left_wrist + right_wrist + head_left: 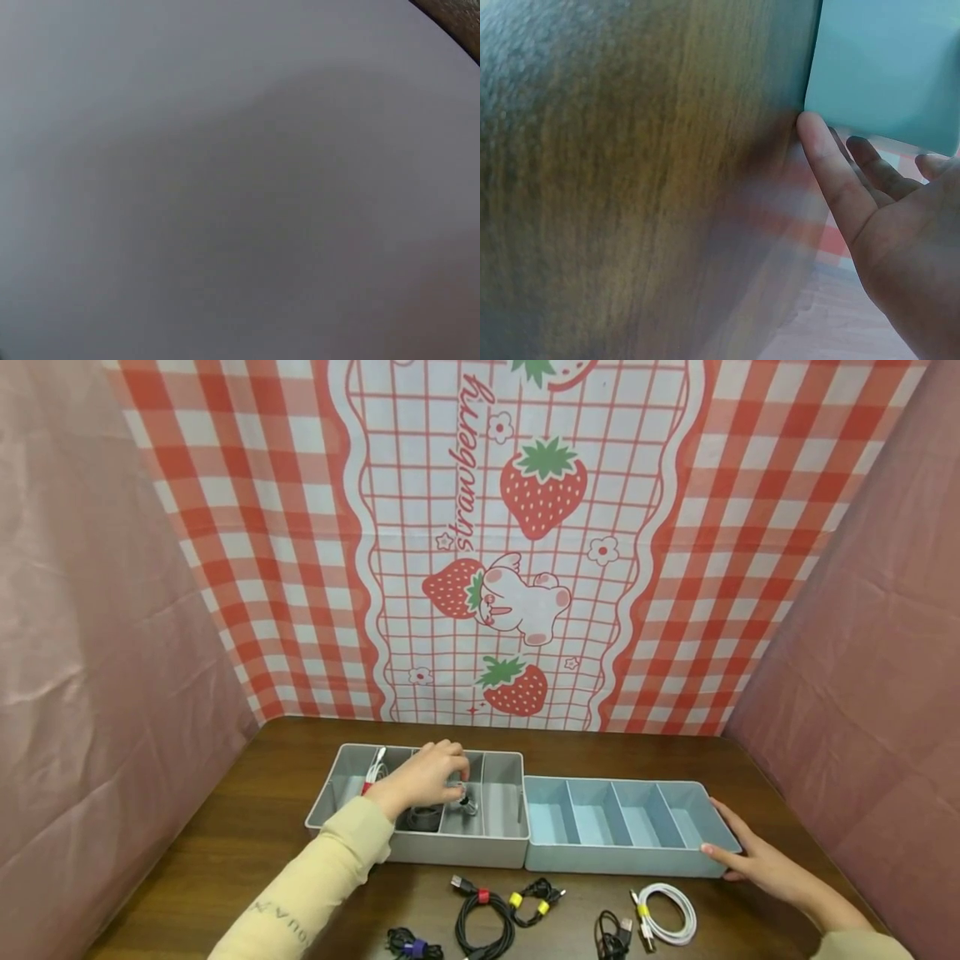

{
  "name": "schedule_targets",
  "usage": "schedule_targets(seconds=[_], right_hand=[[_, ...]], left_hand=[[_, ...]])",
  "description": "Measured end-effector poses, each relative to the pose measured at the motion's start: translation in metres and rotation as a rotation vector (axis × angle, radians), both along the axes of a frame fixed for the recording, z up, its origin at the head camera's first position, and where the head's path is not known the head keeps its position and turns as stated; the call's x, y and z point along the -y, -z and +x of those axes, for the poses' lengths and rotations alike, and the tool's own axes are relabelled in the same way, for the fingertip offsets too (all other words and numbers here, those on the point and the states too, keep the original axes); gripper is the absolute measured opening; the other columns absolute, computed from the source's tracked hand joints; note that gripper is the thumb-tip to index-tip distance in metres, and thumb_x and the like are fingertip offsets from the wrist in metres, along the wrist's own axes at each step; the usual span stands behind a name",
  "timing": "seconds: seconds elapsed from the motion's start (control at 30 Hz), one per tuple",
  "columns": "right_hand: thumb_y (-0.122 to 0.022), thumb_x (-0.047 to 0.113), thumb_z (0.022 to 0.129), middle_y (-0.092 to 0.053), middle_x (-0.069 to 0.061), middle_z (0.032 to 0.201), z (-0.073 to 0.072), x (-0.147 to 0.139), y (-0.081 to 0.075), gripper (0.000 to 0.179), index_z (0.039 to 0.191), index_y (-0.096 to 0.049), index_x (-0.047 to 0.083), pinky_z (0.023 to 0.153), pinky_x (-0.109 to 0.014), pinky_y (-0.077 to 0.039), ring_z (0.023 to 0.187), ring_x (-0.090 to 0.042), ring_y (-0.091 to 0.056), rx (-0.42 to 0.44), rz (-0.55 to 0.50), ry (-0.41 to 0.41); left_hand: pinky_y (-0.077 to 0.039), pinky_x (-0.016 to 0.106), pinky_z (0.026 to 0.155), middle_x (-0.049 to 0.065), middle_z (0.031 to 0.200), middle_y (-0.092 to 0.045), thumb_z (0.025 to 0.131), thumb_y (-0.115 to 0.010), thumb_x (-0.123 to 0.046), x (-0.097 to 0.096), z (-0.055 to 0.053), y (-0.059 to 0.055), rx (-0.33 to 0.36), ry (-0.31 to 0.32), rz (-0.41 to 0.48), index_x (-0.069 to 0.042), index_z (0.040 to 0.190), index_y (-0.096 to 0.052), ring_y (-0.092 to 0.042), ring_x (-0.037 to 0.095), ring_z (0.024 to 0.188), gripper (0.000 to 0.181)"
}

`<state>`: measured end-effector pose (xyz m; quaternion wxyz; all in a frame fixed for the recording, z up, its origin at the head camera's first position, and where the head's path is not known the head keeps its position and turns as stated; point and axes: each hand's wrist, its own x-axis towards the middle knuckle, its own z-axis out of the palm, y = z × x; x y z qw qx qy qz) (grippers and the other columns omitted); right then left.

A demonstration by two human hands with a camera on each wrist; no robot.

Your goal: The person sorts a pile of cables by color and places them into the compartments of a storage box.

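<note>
My left hand point(423, 777) reaches into a grey divided box point(457, 850). Its thumb and fingertips pinch a small dark and silver item point(468, 803) low in a compartment right of the middle; the item's kind is unclear. At the right end of a light blue divided box point(622, 860), my right hand point(765, 864) holds the corner, thumb at the front rim and fingers along the end wall. The right wrist view shows that thumb touching the edge of the blue box point(885, 75). The left wrist view is a grey blur.
In the grey box are a white cable point(377, 768) and a black coiled cable point(423, 818). In front lie black cables point(483, 918), point(536, 897), point(615, 935), a purple-tied cable point(412, 946) and a white coiled cable point(678, 914). Curtains surround the brown table point(225, 843).
</note>
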<state>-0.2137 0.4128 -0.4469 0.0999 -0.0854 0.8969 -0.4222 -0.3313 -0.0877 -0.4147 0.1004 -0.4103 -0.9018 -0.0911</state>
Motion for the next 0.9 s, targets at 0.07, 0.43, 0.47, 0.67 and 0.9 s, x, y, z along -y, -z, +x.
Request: schedule_targets(seconds=[0.07, 0.43, 0.47, 0.67, 0.9], right_hand=[[-0.053, 0.019, 0.096, -0.006, -0.043, 0.141, 0.000, 0.000, 0.000, 0.083, 0.149, 0.008, 0.004, 0.068, -0.035, -0.052, 0.109, -0.049, -0.046, 0.003, 0.003, -0.001], [-0.053, 0.019, 0.096, -0.004, -0.043, 0.141, 0.000, 0.000, -0.001, 0.083, 0.149, 0.009, 0.004, 0.068, -0.036, -0.052, 0.110, -0.050, -0.044, 0.018, 0.005, -0.004], [-0.053, 0.019, 0.096, -0.004, -0.042, 0.141, 0.000, 0.000, -0.001, 0.083, 0.149, 0.009, 0.004, 0.069, -0.037, -0.052, 0.110, -0.050, -0.044, 0.019, 0.004, -0.005], [-0.053, 0.019, 0.096, -0.003, -0.042, 0.142, 0.000, 0.000, 0.000, 0.083, 0.149, 0.009, 0.004, 0.068, -0.037, -0.052, 0.110, -0.050, -0.044, 0.010, -0.001, -0.005], [-0.052, 0.019, 0.097, 0.000, -0.042, 0.143, 0.000, -0.001, 0.001, 0.082, 0.149, 0.010, 0.005, 0.069, -0.038, -0.053, 0.112, -0.051, -0.043, 0.013, -0.008, -0.011]], left_hand=[[-0.039, 0.038, 0.082, -0.002, 0.096, -0.055, 0.082, -0.071, -0.024, 0.001, 0.000, -0.001, 0.019, -0.002, 0.015, -0.017, 0.089, -0.065, -0.049, 0.018, 0.093, 0.012], [-0.040, 0.039, 0.087, -0.002, 0.107, -0.059, 0.084, -0.069, -0.031, 0.004, 0.013, -0.018, 0.116, -0.072, 0.057, -0.020, 0.102, -0.066, -0.052, 0.019, 0.105, 0.021], [-0.040, 0.039, 0.087, -0.002, 0.107, -0.059, 0.084, -0.069, -0.030, 0.004, 0.013, -0.019, 0.119, -0.077, 0.061, -0.020, 0.102, -0.065, -0.052, 0.019, 0.104, 0.021], [-0.039, 0.041, 0.088, -0.002, 0.108, -0.059, 0.084, -0.070, -0.029, 0.006, 0.018, -0.021, 0.169, -0.105, 0.108, -0.021, 0.103, -0.064, -0.051, 0.019, 0.103, 0.021], [-0.038, 0.044, 0.092, -0.003, 0.108, -0.058, 0.085, -0.070, -0.031, 0.006, 0.025, -0.029, 0.208, -0.103, 0.158, -0.021, 0.104, -0.062, -0.052, 0.019, 0.105, 0.023]])
